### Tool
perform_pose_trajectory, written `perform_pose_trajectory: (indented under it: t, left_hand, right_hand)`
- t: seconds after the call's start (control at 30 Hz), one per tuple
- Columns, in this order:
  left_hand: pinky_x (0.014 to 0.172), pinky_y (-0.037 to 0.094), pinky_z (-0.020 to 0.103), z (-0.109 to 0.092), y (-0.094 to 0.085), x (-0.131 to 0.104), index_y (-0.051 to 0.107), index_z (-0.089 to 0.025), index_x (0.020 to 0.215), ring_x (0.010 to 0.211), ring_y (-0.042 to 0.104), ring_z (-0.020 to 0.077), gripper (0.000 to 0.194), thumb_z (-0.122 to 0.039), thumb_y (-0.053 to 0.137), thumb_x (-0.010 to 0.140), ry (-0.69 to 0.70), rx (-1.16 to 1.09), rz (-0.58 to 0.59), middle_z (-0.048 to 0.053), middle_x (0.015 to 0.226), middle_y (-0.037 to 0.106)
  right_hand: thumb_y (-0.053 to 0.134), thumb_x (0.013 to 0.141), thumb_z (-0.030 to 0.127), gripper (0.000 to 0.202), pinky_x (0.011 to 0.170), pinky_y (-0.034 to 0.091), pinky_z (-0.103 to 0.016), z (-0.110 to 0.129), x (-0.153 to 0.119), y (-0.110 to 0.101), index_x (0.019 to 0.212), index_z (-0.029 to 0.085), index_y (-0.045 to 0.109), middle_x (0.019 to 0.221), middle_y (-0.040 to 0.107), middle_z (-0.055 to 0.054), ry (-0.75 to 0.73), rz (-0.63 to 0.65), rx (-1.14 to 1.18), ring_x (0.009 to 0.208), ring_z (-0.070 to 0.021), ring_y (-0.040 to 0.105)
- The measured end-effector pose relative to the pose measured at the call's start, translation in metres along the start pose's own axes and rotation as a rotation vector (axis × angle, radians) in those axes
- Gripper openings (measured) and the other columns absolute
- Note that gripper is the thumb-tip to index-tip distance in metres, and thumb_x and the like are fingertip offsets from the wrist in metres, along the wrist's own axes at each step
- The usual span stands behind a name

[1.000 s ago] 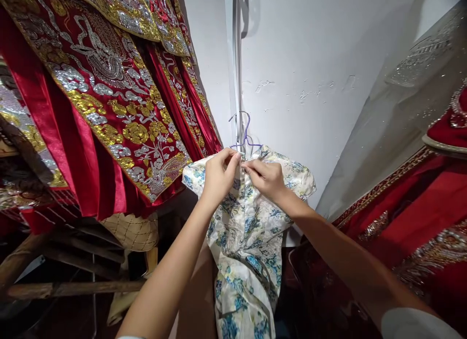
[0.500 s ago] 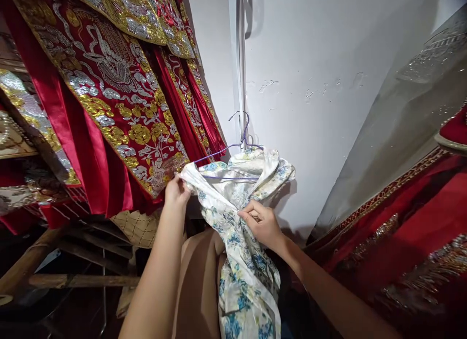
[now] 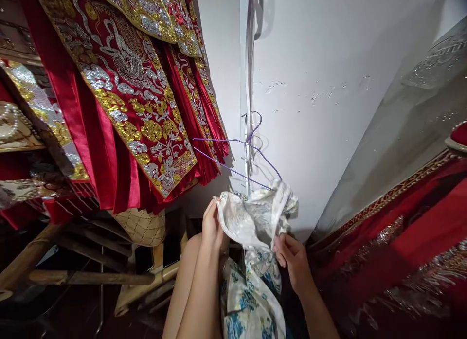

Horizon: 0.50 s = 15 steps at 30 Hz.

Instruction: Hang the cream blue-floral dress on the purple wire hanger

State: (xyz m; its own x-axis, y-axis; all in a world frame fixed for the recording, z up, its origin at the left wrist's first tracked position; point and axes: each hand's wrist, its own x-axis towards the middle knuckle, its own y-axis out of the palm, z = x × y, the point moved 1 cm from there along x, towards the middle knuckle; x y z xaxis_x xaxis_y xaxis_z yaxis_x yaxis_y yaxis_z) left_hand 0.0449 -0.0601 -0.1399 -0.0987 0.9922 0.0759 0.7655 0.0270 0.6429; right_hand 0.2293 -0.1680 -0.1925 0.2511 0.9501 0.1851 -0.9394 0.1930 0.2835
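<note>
Draping from one end of the hanger (image 3: 248, 141): dress (image 3: 248, 300), floral, probably light, soft, easily creased. Left hand (image 3: 212, 224) and right hand (image 3: 295, 258) are pinching its edges; shoulder seams are likely offering firmer hold.

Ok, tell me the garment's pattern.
The garment has blue flowers on white, clearest near the bottom of the head view.

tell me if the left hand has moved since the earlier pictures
Yes: the left hand is lower than in both, judged against the wall scuffs; since half a second ago it has also gone right.
</note>
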Motion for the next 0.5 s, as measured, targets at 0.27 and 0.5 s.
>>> perform_pose_trajectory:
  t: [0.27, 0.5]
  left_hand:
    - [0.097, 0.045, 0.033, -0.022, 0.053, -0.06, 0.07, -0.018, 0.091, 0.106, 0.061, 0.0233, 0.026, -0.041, 0.059, 0.096, 0.192, 0.593, 0.604, 0.009, 0.107, 0.067]
    - [0.11, 0.039, 0.038, -0.014, 0.017, -0.049, 0.055, -0.022, 0.137, 0.129, 0.051, 0.025, 0.056, -0.057, 0.029, 0.103, 0.063, 0.824, 0.721, 0.01, 0.136, 0.059]
  right_hand:
    - [0.042, 0.09, 0.077, 0.063, 0.079, 0.053, -0.04, 0.024, 0.027, 0.03, 0.101, 0.023, 0.072, 0.087, 0.07, -0.008, 0.108, 0.32, -0.03, 0.087, -0.0263, 0.065]
    - [0.081, 0.074, 0.041, 0.032, 0.072, 0.052, -0.033, 0.062, 0.038, 0.027, 0.094, 0.018, 0.07, 0.086, 0.072, -0.004, 0.213, 0.686, -0.241, 0.079, -0.0227, 0.066]
